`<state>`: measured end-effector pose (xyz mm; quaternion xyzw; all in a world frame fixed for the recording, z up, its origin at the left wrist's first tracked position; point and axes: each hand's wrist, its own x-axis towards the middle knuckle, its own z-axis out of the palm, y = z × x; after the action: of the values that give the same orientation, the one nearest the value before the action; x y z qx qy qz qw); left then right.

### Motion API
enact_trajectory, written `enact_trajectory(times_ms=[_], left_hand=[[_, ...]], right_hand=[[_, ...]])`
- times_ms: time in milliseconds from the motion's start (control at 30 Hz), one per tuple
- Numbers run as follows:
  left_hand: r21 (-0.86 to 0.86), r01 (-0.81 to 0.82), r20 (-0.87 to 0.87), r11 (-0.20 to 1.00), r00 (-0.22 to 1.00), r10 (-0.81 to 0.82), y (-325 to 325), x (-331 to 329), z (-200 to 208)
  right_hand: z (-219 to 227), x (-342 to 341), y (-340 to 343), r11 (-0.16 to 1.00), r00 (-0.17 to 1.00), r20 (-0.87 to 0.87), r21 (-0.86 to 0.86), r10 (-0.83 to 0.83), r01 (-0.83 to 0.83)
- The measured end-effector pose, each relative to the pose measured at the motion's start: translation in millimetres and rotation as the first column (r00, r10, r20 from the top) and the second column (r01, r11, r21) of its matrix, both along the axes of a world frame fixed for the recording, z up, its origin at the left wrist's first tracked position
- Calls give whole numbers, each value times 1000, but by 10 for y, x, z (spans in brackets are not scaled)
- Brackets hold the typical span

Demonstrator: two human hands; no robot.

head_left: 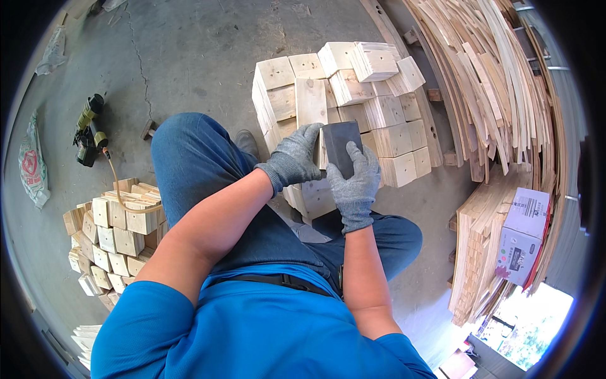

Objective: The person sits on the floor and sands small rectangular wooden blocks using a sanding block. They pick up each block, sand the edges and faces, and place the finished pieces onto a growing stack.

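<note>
In front of me, my left hand (pixel 297 155) and my right hand (pixel 355 180) both wear grey knit gloves. The right one grips a dark grey rectangular block (pixel 342 142), thumb and fingers pressed along its face. A pale wooden edge (pixel 322 151) shows along that block's left side, where the left hand's fingers close on it. How much wood lies behind the dark face is hidden. Just beyond both hands rises a stack of pale wooden blocks (pixel 398 142), with one longer wooden piece (pixel 310 101) lying on top near my left fingers.
A second pile of wooden blocks (pixel 117 230) sits left of my bent knee. A black and yellow-green power tool (pixel 88 132) with a hose (pixel 117 180) lies on the concrete floor. Long wooden strips (pixel 486 82), stacked planks (pixel 473 246) and a carton (pixel 525 237) line the right side.
</note>
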<state>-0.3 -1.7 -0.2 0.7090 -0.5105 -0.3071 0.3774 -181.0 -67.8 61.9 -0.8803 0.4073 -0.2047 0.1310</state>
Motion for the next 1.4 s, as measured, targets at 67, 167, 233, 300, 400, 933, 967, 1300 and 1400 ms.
enact_trajectory(times_ms=[67,167,233,300,400,933,967,1300,1400], left_hand=[[-15,8,16,1000,1000,-8,-5,15,-68],[-5,3,5,1000,1000,-3,-3,3,10],[-5,-4,9,1000,1000,4,-4,0,20],[0,-8,14,1000,1000,8,-4,-1,28],[4,-8,25,1000,1000,8,3,2,20],[50,-4,32,999,999,3,1,6,48],[51,-6,33,999,999,4,1,3,53],[-18,-20,-52,1000,998,19,-5,-5,55],[-36,-15,-48,999,999,13,0,-1,31]], right_hand=[[6,5,-2,1000,1000,7,3,11,-11],[-2,-5,-5,1000,1000,15,-10,15,-15],[-39,-19,-17,999,999,30,-21,27,-26],[-51,-22,-25,999,999,39,-23,33,-32],[-43,-12,-24,999,998,43,-21,35,-34],[-33,-20,-29,999,999,34,-27,39,-39],[-29,-22,-27,999,999,36,-22,40,-39],[-66,-29,-25,999,997,62,-29,41,-39],[-69,-29,-24,999,997,70,-20,39,-37]])
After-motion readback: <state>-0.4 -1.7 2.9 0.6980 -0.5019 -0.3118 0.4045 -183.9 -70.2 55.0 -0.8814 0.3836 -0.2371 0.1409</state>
